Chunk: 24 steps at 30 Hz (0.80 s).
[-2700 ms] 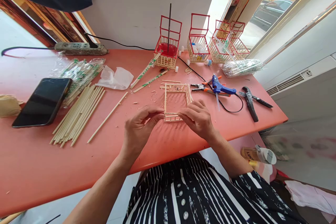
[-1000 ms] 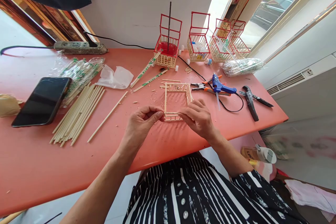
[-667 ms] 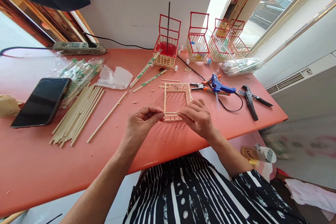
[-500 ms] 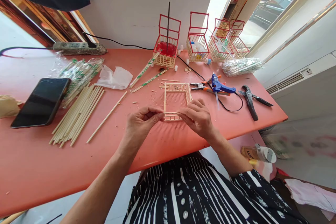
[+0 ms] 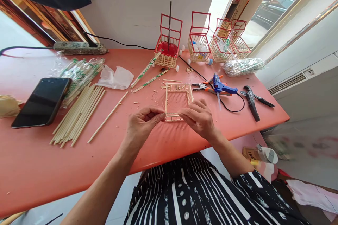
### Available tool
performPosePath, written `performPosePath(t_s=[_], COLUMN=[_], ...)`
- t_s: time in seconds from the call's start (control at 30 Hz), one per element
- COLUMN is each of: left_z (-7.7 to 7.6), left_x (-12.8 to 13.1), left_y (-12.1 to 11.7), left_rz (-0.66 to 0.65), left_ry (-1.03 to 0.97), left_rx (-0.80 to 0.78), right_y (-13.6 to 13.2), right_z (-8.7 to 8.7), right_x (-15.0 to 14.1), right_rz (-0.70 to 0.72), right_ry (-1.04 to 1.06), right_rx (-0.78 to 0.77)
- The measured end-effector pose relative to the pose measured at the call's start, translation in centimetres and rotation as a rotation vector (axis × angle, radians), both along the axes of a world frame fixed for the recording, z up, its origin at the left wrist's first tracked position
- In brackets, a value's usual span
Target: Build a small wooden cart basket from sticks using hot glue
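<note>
A small open frame (image 5: 166,98) built from thin wooden sticks stands on the red table in front of me. Thumb and fingertips of my left hand (image 5: 144,123) pinch its near left corner. My right hand (image 5: 198,116) is closed on the near side, its fingertips pressing the top stick and hiding the near right corner. Between the two hands a length of the near top stick shows. Short upright sticks form the frame's far, right and near sides. Beyond it lie loose stick pieces (image 5: 171,81) and small wood crumbs.
A blue glue gun (image 5: 223,88) rests over orange-handled pliers (image 5: 200,86); black cutters (image 5: 252,103) lie further right. Several small stick carts (image 5: 199,47) with red handles stand behind. To the left are a stick bundle (image 5: 79,116), a single stick (image 5: 107,117) and a phone (image 5: 41,102).
My left thumb and fingers have shifted slightly at the frame's corner since the earliest frame. The right hand and the frame stay in place.
</note>
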<state>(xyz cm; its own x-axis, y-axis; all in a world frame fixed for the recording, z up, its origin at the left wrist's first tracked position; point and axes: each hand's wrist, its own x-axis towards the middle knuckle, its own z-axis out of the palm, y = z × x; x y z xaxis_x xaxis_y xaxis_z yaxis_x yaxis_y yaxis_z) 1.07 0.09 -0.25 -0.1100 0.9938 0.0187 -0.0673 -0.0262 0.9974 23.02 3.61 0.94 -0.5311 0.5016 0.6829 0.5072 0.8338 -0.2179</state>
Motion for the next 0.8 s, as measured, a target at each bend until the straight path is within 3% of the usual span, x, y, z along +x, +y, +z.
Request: performPosePath(t_s=[0.33, 0.8], left_z=[-0.03, 0.4], left_x=[-0.02, 0.74], left_y=[0.02, -0.34], left_rz=[-0.002, 0.057], left_ry=[-0.058, -0.028], left_rx=[-0.058, -0.014], right_y=[-0.11, 0.02], right_z=[-0.16, -0.14], right_x=[0.15, 0.04], right_rz=[-0.025, -0.003], right_ry=[-0.034, -0.016], right_rx=[-0.03, -0.008])
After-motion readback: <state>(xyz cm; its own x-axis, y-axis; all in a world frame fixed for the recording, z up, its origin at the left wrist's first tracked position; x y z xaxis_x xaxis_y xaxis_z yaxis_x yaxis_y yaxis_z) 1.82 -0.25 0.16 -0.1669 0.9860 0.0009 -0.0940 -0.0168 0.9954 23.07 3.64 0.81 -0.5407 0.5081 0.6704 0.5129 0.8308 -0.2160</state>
